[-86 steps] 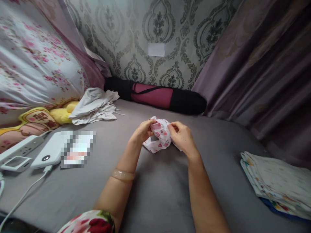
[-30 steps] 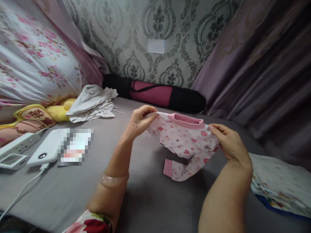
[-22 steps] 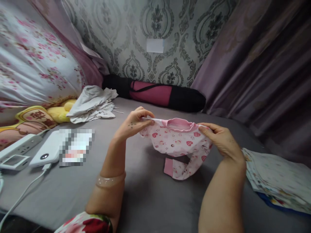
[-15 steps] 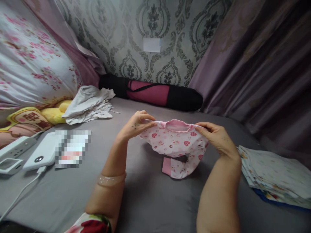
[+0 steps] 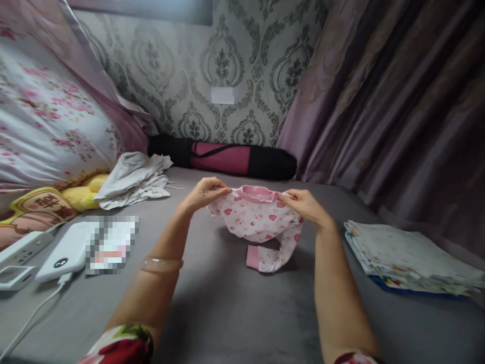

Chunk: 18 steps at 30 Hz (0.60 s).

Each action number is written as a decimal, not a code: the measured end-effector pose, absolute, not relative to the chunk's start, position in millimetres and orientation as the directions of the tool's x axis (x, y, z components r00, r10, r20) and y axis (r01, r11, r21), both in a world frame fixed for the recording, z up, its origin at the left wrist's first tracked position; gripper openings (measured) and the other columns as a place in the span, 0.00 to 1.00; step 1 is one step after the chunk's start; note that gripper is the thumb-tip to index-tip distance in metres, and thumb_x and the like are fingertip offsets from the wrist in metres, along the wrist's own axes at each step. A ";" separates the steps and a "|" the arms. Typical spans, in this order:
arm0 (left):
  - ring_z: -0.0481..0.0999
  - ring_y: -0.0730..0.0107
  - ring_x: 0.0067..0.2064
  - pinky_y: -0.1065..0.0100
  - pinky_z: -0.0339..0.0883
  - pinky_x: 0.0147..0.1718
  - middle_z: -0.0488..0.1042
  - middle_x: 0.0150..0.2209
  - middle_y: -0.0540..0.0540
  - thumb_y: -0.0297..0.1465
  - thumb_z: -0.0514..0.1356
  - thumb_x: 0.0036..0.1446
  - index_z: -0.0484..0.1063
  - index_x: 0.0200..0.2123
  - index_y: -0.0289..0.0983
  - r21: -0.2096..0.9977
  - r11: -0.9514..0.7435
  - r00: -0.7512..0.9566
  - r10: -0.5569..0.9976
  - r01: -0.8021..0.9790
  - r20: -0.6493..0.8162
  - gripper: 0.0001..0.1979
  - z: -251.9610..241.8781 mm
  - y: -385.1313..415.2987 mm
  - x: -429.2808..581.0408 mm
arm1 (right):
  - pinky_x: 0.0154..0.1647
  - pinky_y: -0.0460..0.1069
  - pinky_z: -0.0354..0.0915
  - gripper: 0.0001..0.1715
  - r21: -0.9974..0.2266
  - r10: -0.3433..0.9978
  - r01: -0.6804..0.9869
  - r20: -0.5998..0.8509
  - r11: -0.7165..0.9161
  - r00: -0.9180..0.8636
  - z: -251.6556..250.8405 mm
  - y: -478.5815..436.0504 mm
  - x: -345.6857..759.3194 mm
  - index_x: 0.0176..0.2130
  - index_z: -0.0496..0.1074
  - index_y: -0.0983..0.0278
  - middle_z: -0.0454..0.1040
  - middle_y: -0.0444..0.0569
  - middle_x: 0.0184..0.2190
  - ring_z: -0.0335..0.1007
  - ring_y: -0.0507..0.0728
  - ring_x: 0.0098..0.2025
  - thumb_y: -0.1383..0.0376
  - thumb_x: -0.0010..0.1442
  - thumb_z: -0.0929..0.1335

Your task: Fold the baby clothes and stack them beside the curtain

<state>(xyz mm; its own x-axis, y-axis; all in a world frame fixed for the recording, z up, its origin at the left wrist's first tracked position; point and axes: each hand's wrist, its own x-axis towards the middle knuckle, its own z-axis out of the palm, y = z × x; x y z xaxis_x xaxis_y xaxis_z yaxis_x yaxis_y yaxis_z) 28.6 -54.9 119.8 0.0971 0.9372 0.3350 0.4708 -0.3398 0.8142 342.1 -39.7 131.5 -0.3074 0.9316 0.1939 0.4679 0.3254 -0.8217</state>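
Observation:
A small white long-sleeved shirt (image 5: pixel 250 217) with pink hearts, a pink collar and a pink cuff is held up by its shoulders above the grey sheet. My left hand (image 5: pixel 207 194) pinches the shoulder on the left side of the collar. On the other side, my right hand (image 5: pixel 303 203) grips the opposite shoulder between thumb and fingers. One sleeve hangs down on the right and bends back left, its cuff low near the sheet. The other sleeve is mostly hidden behind my left hand.
Folded cloths (image 5: pixel 409 255) are stacked at right. On the left lie a crumpled white garment (image 5: pixel 132 179), a white power bank (image 5: pixel 66 253) with a cable, a power strip (image 5: pixel 25 250) and a yellow plush toy (image 5: pixel 81 192). A black and maroon long bag (image 5: pixel 223 157) rests against the wall.
The camera view has shifted, so the surroundings sit differently in the frame. Both hands still hold the shirt by its shoulders, and it hangs much as before.

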 end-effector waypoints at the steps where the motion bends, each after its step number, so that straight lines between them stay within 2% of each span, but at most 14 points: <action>1: 0.69 0.73 0.27 0.72 0.60 0.25 0.73 0.26 0.48 0.42 0.65 0.50 0.78 0.28 0.36 0.768 -0.393 0.161 0.917 0.506 0.364 0.13 130.7 -53.9 24.7 | 0.26 0.46 0.61 0.31 -0.805 0.926 0.482 0.207 0.345 -0.317 135.9 -37.5 344.8 0.32 0.79 0.66 0.76 0.46 0.27 0.68 0.53 0.29 0.40 0.50 0.70; 3: 0.70 0.72 0.29 0.71 0.62 0.29 0.73 0.28 0.48 0.40 0.64 0.52 0.79 0.29 0.37 0.644 -0.509 0.270 0.858 0.572 0.438 0.12 158.8 -56.4 19.6 | 0.26 0.46 0.61 0.31 -0.775 0.903 0.491 0.235 0.398 -0.361 152.8 -36.0 351.1 0.32 0.78 0.65 0.76 0.45 0.27 0.68 0.53 0.28 0.40 0.51 0.70; 5: 0.71 0.70 0.34 0.68 0.65 0.37 0.73 0.30 0.47 0.39 0.61 0.56 0.78 0.32 0.37 0.481 -0.596 0.289 0.770 0.643 0.569 0.11 190.7 -64.9 20.3 | 0.28 0.46 0.61 0.30 -0.744 0.871 0.474 0.307 0.471 -0.384 178.6 -38.0 356.8 0.34 0.79 0.63 0.76 0.45 0.28 0.68 0.53 0.29 0.40 0.52 0.70; 7: 0.70 0.67 0.40 0.63 0.63 0.45 0.73 0.34 0.47 0.38 0.58 0.61 0.77 0.35 0.37 0.290 -0.607 0.177 0.592 0.740 0.787 0.12 218.8 -74.4 26.1 | 0.30 0.47 0.63 0.26 -0.669 0.813 0.462 0.492 0.582 -0.311 206.5 -41.1 359.4 0.38 0.78 0.60 0.77 0.46 0.32 0.70 0.55 0.32 0.43 0.55 0.69; 9: 0.68 0.63 0.47 0.57 0.58 0.52 0.72 0.40 0.45 0.37 0.54 0.64 0.76 0.41 0.37 0.174 -0.513 0.039 0.378 0.840 0.925 0.13 235.7 -76.8 32.1 | 0.35 0.49 0.64 0.21 -0.554 0.700 0.502 0.697 0.664 -0.156 228.1 -41.5 357.9 0.42 0.78 0.58 0.77 0.46 0.35 0.71 0.56 0.37 0.47 0.58 0.69; 10: 0.66 0.62 0.49 0.55 0.56 0.54 0.71 0.42 0.44 0.37 0.53 0.65 0.75 0.42 0.37 0.142 -0.462 0.015 0.320 0.875 0.947 0.14 239.0 -73.7 33.4 | 0.36 0.50 0.64 0.19 -0.505 0.654 0.531 0.745 0.681 -0.130 234.9 -40.1 355.8 0.42 0.77 0.57 0.77 0.47 0.36 0.71 0.57 0.39 0.48 0.59 0.68; 11: 0.66 0.60 0.49 0.54 0.56 0.54 0.71 0.41 0.43 0.37 0.53 0.66 0.75 0.40 0.37 0.112 -0.435 0.045 0.335 0.893 0.941 0.14 239.2 -67.8 33.1 | 0.38 0.50 0.64 0.17 -0.462 0.635 0.558 0.757 0.689 -0.156 239.1 -37.8 353.2 0.40 0.78 0.58 0.77 0.47 0.35 0.72 0.58 0.39 0.50 0.60 0.68; 13: 0.67 0.61 0.43 0.55 0.59 0.49 0.70 0.33 0.45 0.37 0.54 0.64 0.74 0.31 0.37 0.044 -0.482 0.243 0.517 0.875 0.821 0.14 233.1 -50.9 28.3 | 0.39 0.52 0.64 0.14 -0.392 0.642 0.607 0.719 0.691 -0.266 241.2 -31.6 348.2 0.36 0.78 0.58 0.77 0.48 0.33 0.72 0.59 0.39 0.52 0.60 0.69; 14: 0.67 0.61 0.42 0.56 0.59 0.49 0.70 0.32 0.45 0.37 0.54 0.64 0.73 0.30 0.37 0.053 -0.478 0.258 0.560 0.877 0.787 0.14 228.7 -42.1 24.7 | 0.41 0.52 0.64 0.13 -0.361 0.640 0.629 0.710 0.688 -0.293 240.5 -28.6 346.5 0.35 0.78 0.58 0.77 0.48 0.33 0.72 0.59 0.39 0.53 0.60 0.68; 17: 0.65 0.61 0.46 0.55 0.56 0.52 0.71 0.38 0.44 0.35 0.51 0.65 0.73 0.36 0.38 0.107 -0.458 0.116 0.431 0.882 0.895 0.12 219.5 -24.8 17.2 | 0.45 0.53 0.63 0.14 -0.273 0.567 0.700 0.792 0.660 -0.226 237.4 -22.5 345.6 0.37 0.77 0.58 0.76 0.49 0.37 0.71 0.60 0.43 0.55 0.64 0.65; 18: 0.65 0.61 0.46 0.56 0.55 0.52 0.71 0.38 0.44 0.36 0.52 0.65 0.73 0.35 0.38 0.105 -0.466 0.116 0.421 0.879 0.900 0.12 218.6 -23.1 17.1 | 0.46 0.53 0.63 0.15 -0.239 0.550 0.720 0.802 0.652 -0.231 236.7 -21.8 346.2 0.38 0.77 0.58 0.76 0.49 0.37 0.71 0.60 0.43 0.55 0.65 0.63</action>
<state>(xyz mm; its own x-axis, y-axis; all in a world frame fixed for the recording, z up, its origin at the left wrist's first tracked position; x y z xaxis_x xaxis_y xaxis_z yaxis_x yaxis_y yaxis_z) 17.1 -23.1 218.6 0.1160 0.4211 0.8996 0.8787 -0.4657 0.1046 346.2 -21.8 236.7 -0.2314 0.5502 0.8023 0.7198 0.6517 -0.2392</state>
